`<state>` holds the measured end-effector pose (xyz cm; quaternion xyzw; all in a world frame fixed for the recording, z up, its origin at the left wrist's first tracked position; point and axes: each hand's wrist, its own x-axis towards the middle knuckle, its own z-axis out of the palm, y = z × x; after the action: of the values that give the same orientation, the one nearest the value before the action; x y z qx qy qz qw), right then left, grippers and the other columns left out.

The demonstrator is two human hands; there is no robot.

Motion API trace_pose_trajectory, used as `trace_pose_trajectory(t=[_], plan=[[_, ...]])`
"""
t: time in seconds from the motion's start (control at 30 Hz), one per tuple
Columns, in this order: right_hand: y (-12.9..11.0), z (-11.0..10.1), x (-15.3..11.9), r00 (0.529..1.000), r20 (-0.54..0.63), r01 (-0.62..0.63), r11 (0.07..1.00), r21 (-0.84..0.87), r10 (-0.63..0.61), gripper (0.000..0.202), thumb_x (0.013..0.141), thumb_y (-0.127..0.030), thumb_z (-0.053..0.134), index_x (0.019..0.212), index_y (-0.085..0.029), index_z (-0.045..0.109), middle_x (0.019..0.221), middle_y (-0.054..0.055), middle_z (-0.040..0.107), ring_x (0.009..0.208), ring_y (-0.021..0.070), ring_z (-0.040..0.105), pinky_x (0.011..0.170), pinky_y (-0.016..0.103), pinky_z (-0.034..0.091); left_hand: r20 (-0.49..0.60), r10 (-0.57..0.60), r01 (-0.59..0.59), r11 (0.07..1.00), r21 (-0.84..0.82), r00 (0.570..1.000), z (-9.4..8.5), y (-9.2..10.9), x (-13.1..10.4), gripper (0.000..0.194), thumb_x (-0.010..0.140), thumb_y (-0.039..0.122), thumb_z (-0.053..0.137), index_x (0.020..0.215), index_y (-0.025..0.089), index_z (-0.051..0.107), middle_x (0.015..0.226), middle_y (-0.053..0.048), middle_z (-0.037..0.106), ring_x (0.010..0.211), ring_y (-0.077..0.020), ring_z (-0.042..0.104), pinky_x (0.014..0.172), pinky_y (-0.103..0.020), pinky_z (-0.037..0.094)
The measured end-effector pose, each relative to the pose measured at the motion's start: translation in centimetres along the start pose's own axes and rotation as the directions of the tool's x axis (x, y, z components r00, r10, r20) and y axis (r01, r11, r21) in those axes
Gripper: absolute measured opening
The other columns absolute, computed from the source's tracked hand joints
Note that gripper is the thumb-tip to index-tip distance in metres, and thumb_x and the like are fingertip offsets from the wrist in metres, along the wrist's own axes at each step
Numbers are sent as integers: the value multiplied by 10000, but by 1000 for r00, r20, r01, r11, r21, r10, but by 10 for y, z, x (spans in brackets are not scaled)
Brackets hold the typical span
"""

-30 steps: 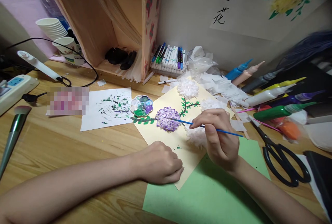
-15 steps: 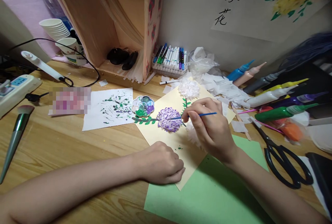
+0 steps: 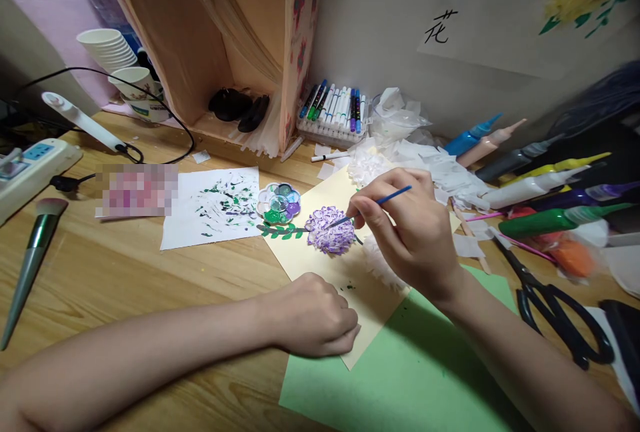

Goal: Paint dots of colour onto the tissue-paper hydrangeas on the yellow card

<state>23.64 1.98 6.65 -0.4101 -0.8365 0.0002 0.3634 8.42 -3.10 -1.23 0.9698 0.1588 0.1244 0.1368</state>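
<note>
- Petals of the purple flower [image 3: 331, 235], seen in the head view on the cream paper [image 3: 315, 265], look mostly coloured, with white flecks left among the purple
- Right hand [image 3: 410, 232], at 3 o'clock from that flower, pinches a slim blue paintbrush [image 3: 395, 195] between thumb and fingers, its tip at the petals and seemingly touching them
- Left hand [image 3: 317, 315], at 6 o'clock, is curled into a fist, resting by the paper's lower corner; nothing shows in its grip
- Leafy stem [image 3: 285, 231] at 9 o'clock appears finished, dark with small oval green leaves
- Uncoloured so far, as I judge it: a white flower [image 3: 369, 165] at 1 o'clock and a lower white flower [image 3: 383, 265] at 4 o'clock, both fluffy, layered and partly hidden by the right hand
- Scalloped palette [image 3: 279, 204] at 10 o'clock holds glossy green and purple paint in round wells
- Crumpled, thin white scraps [image 3: 450, 165] lie at 2 o'clock; a smooth green sheet [image 3: 340, 385] lies flat at 6 o'clock, on the wood-grained table [image 3: 125, 279]
</note>
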Motion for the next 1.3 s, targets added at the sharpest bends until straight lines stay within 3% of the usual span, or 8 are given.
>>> trace_pose_trajectory(t=[0.13,0.27,0.53,0.83,0.97,1.1,1.3], plan=[[-2,-5,7,1000,15,-16,1000,-11,16,330,940,-327,393,670,-208,539,591,-10,602,639,140,537,774,350,359,4,1,-1,1000,-6,1000,0,0,0,278,832,246,460,568,195,533,507,6,576,455,-135,494,440,-274,313],[-7,-9,12,997,-17,-76,996,55,77,307,951,-306,356,770,-210,585,693,17,642,774,168,556,774,348,381,-1,0,0,1000,-8,1000,-1,0,0,270,824,242,471,567,194,536,516,15,587,452,-133,490,439,-277,301],[0,16,11,968,210,-170,977,128,141,278,942,-349,380,836,-222,603,831,3,680,867,175,553,803,336,370,-10,0,0,1000,9,1000,0,0,0,262,815,252,495,564,189,541,524,16,602,456,-131,511,429,-278,270],[3,20,9,965,225,-170,975,145,135,275,939,-349,388,838,-229,613,835,-1,690,865,177,559,823,352,363,-23,10,-10,1000,21,1000,2,0,-1,249,802,257,515,562,195,540,536,25,609,458,-131,514,425,-297,263],[2,7,11,984,76,-175,963,207,163,303,946,-336,365,811,-218,609,782,15,674,831,177,581,800,356,382,-34,8,-7,1000,25,999,2,0,-1,261,808,261,507,557,195,531,530,32,601,456,-130,520,426,-305,267],[7,-10,12,970,-91,-195,948,252,224,286,931,-333,410,738,-228,592,637,1,606,675,157,567,730,341,401,-40,10,-8,1000,29,999,1,0,-1,270,813,257,497,552,193,529,517,33,588,451,-127,519,426,-312,275],[13,-12,11,984,-73,-147,975,166,160,332,934,-333,406,665,-220,564,573,-11,578,645,148,553,725,344,380,-33,11,-10,1000,28,999,0,0,-1,267,809,255,507,550,193,523,518,35,587,449,-126,515,426,-310,266]])
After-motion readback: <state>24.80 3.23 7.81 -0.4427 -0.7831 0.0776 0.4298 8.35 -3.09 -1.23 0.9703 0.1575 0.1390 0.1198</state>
